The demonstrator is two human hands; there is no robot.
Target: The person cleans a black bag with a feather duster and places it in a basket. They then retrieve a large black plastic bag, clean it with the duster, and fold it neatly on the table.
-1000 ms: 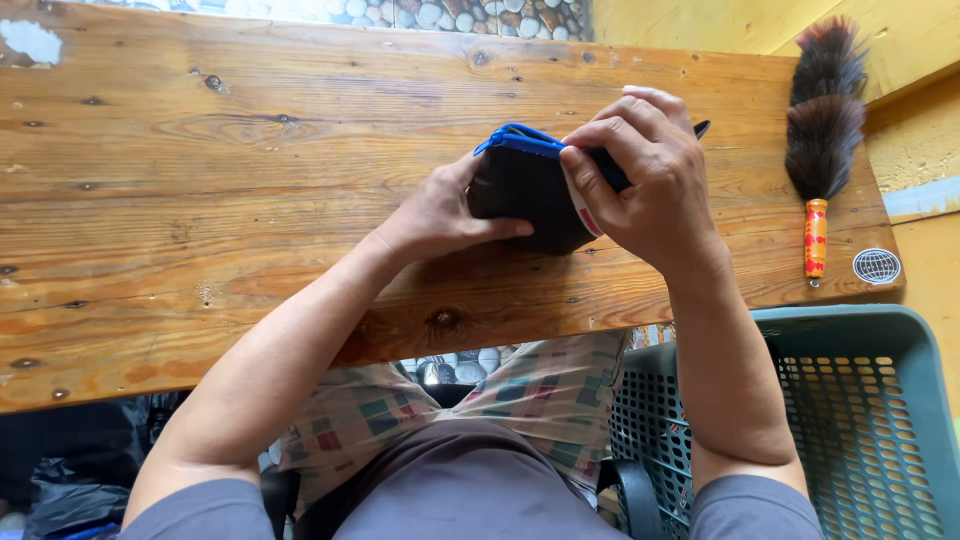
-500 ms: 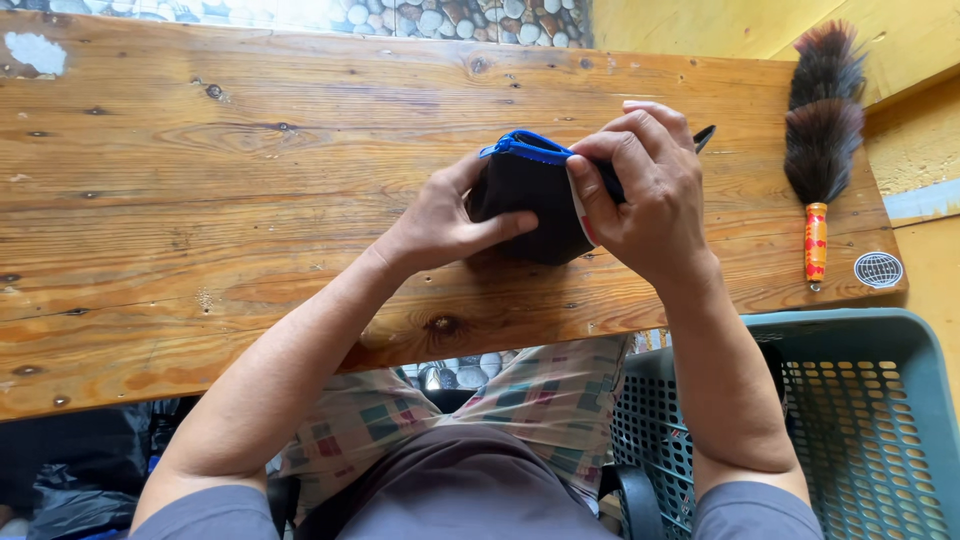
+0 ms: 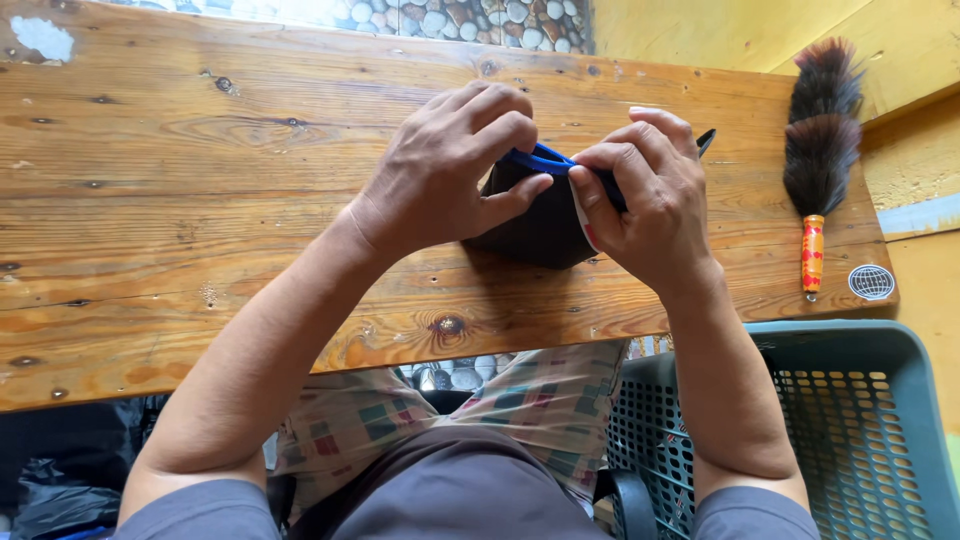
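Both hands pinch the dark folded cloth with blue trim (image 3: 535, 215) on the wooden table (image 3: 200, 200), left hand (image 3: 445, 165) and right hand (image 3: 645, 200) fingers gripping its far blue edge, long axis left-right.

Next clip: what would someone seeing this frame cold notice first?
First, the two hands meeting mid-table: the left hand and right hand both pinch the blue edge of a dark folded cloth lying on the worn wooden table. Next, a feather duster with an orange handle lies at the table's right end, and a teal plastic basket sits lower right beside the person's knees.
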